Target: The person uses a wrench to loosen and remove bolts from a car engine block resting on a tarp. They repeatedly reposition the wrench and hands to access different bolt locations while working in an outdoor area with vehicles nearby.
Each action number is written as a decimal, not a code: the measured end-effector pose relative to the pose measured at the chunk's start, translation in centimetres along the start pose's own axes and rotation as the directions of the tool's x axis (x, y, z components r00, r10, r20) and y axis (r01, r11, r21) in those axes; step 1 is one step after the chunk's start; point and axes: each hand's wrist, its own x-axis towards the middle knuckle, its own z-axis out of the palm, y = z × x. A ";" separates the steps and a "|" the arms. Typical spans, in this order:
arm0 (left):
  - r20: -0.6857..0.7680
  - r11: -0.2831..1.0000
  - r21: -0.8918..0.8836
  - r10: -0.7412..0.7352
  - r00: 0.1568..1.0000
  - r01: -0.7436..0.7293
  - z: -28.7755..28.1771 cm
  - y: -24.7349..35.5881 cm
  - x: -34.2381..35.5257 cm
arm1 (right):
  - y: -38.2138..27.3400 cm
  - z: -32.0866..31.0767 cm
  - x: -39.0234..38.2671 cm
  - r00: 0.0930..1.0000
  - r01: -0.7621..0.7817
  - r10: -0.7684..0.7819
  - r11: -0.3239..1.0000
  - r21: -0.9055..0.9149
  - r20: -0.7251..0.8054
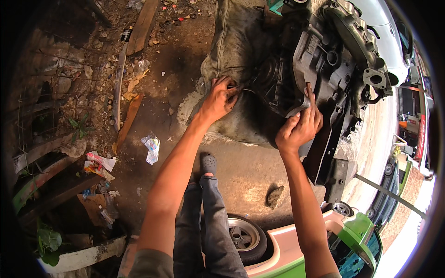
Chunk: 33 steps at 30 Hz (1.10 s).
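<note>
The engine (324, 69) lies to the right of the left hand (221, 98) and straight ahead of the right hand (302, 127), so the right hand is the nearer of the two, already touching it. Its long axis runs roughly away from the person, from the dark metal trough (322, 160) at the near end to the far end by the upper edge of the view, while the thick metal pipe (359, 39) sits along its right side. The right grip has its thumb and fingers at the near end of the curved grey rim (299, 58), one finger reaching forward; whether it pinches the metal or only rests there, I cannot tell. The left grip is apart from the engine's main body, fingers bent in over the dirty cloth (234, 41) that spreads beside the engine's left side. A thin pale strand (249, 90) shows between those fingertips and the engine, but I cannot tell if the fingers are closed on it. Bare ground (162, 111) lies left of the cloth.
</note>
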 end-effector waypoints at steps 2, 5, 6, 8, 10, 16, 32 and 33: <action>0.024 0.997 -0.069 -0.037 0.999 0.038 -0.1 -0.4 0.2 | 0.0 0.0 -0.1 1.000 -0.009 0.009 1.000 -0.008 0.002; 0.074 0.993 -0.104 -0.041 0.996 0.049 -0.4 -0.8 0.4 | -0.1 0.0 -0.1 1.000 -0.017 0.017 1.000 0.005 0.008; 0.084 0.999 -0.037 0.006 0.996 -0.003 -0.4 -0.8 0.4 | 0.0 0.0 -0.1 1.000 -0.020 0.020 1.000 0.013 0.012; 0.086 0.999 0.025 0.028 0.996 -0.031 -0.5 -0.7 0.2 | -0.1 0.0 0.0 1.000 -0.018 0.018 1.000 -0.003 0.010; 0.062 1.000 0.016 -0.015 0.998 0.014 -0.3 -0.3 0.0 | -0.1 -0.1 0.0 1.000 -0.020 0.020 1.000 -0.009 0.013; -0.011 0.999 0.031 -0.044 0.999 0.044 -0.2 0.8 0.1 | 0.0 -0.1 -0.1 1.000 -0.020 0.020 1.000 -0.020 0.016; -0.110 0.988 0.020 -0.151 0.982 0.154 0.2 13.1 -0.9 | -0.1 -0.1 0.0 1.000 -0.011 0.011 1.000 -0.003 0.013; -0.154 0.994 0.037 -0.098 0.983 0.105 0.6 12.8 -1.2 | 0.0 -0.1 0.0 1.000 -0.013 0.013 1.000 0.001 0.014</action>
